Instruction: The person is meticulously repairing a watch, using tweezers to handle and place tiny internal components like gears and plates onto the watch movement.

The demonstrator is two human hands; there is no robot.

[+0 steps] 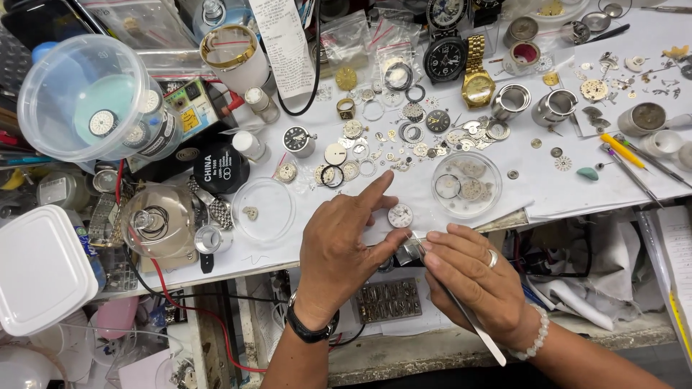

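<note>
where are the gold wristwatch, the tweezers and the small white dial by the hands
gold wristwatch (477, 86): head view, on its round gold case.
tweezers (472, 320): head view, on the metal shaft below the right hand.
small white dial (400, 215): head view, on the middle of its face.

Shiny metal tweezers (461, 310); seemingly matt white paper (548, 180).

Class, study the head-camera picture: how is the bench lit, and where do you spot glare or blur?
Head view: bright, even light on the white bench top; glare on the clear tub and gold watch; soft shadows under the left hand and right hand; edges slightly soft.
</note>
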